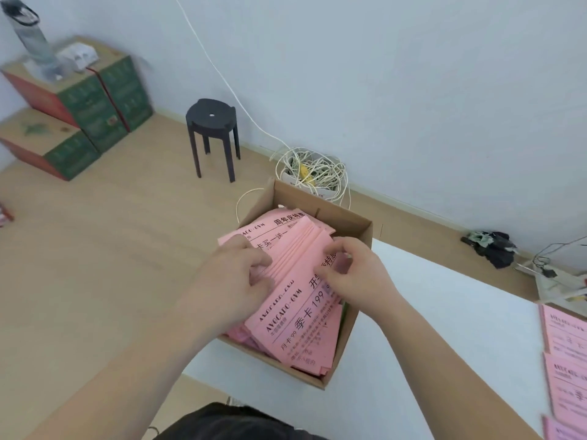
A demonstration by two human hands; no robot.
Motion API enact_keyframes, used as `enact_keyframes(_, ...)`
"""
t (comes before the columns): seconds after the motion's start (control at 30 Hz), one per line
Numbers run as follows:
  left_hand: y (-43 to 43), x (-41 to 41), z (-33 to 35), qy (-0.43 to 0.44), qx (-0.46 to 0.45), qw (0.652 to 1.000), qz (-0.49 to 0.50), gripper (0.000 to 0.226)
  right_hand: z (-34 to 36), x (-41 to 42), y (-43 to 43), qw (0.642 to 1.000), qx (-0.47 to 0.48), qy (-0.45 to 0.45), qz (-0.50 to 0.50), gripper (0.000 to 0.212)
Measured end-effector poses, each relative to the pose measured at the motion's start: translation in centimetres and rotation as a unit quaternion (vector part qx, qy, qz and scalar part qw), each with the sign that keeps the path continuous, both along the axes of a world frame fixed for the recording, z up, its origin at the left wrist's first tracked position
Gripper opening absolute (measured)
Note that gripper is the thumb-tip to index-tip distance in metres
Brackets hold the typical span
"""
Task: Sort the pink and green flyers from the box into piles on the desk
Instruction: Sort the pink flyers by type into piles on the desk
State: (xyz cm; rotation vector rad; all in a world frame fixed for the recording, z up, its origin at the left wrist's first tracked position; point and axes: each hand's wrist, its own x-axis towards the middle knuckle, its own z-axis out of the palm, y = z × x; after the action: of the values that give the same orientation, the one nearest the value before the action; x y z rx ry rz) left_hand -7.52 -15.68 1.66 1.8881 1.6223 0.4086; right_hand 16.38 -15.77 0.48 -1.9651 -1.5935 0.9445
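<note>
Head view, looking down over the desk corner.

- Cardboard box (357,315): open-topped, sits on the far left corner of the white desk (444,312), its left side overhanging the desk edge.
- Pink flyers (301,325): a loose, fanned stack fills the box and rises above its rim. Black print faces up; "AVOCADO·GYM" is legible on the top sheet. The near sheets are tilted, with their left edge raised.
- Left hand (241,274): on the left side of the stack, fingers curled into the fanned sheet edges and gripping them.
- Right hand (355,274): on the right side of the stack, thumb and fingertips pinching the edge of the upper sheets. The two hands are close together but not touching.
- Pink piles (565,341): more pink sheets lie flat at the right edge of the desk, well apart from the box and partly cut off by the frame.

Surroundings: a black stool (211,119) stands on the wood floor beyond the box. A coil of pale cable (313,171) lies against the wall just behind the box. Stacked green-and-red cartons (95,103) are far left, with a grey bottle (31,42) on top.
</note>
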Motion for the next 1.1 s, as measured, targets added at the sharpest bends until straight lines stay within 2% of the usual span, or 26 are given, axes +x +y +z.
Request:
enact_keyframes(0.17,0.1,0.1,0.3,0.034,0.011,0.998,-0.043,0.036,0.5,0.0,0.2,0.998,-0.030,0.055,0.000,0.079)
enact_keyframes(0.27,-0.5,0.6,0.3,0.054,0.047,0.997,-0.027,0.022,0.6,0.0,0.3,0.998,-0.053,0.015,0.032,0.085)
enact_keyframes(0.37,-1.6,1.0,-0.4,0.055,0.060,0.997,-0.017,0.012,0.6,0.2,-0.1,0.999,-0.036,0.015,0.026,0.092)
enact_keyframes(0.43,-2.5,1.1,-0.5,0.058,0.046,0.997,-0.007,0.011,0.2,0.6,-0.4,0.999,-0.015,0.035,0.022,0.085)
enact_keyframes(0.5,-3.1,1.2,-0.4,0.053,0.053,0.997,0.011,0.011,0.1,1.1,-0.7,0.997,0.010,0.080,0.012,0.066)
enact_keyframes(0.57,-3.8,1.5,0.4,-0.002,0.032,0.999,0.038,0.009,0.2,1.6,-1.0,0.992,0.013,0.129,-0.009,0.050)
enact_keyframes(0.67,-5.5,2.3,1.8,-0.103,-0.067,0.992,0.011,0.016,0.5,2.2,-1.6,0.982,0.001,0.184,-0.039,0.037)
enact_keyframes(0.73,-6.9,3.0,2.0,-0.093,-0.091,0.990,-0.052,0.021,0.8,2.9,-2.1,0.970,-0.004,0.239,-0.045,0.035)
enact_keyframes(0.83,-8.7,3.6,1.5,-0.063,-0.057,0.989,-0.119,0.023,1.1,3.7,-3.1,0.961,0.003,0.273,-0.035,0.032)
enact_keyframes(0.93,-9.8,3.5,1.1,-0.046,-0.042,0.987,-0.149,0.035,1.0,3.9,-3.6,0.955,0.007,0.294,-0.032,0.031)
enact_keyframes(1.0,-10.1,3.3,1.3,-0.043,-0.030,0.985,-0.162,0.033,1.0,3.9,-3.5,0.954,-0.003,0.300,-0.027,0.032)
enact_keyframes(1.1,-10.1,2.6,1.3,-0.064,-0.036,0.985,-0.155,0.032,1.3,3.9,-2.9,0.957,-0.025,0.290,0.006,0.049)
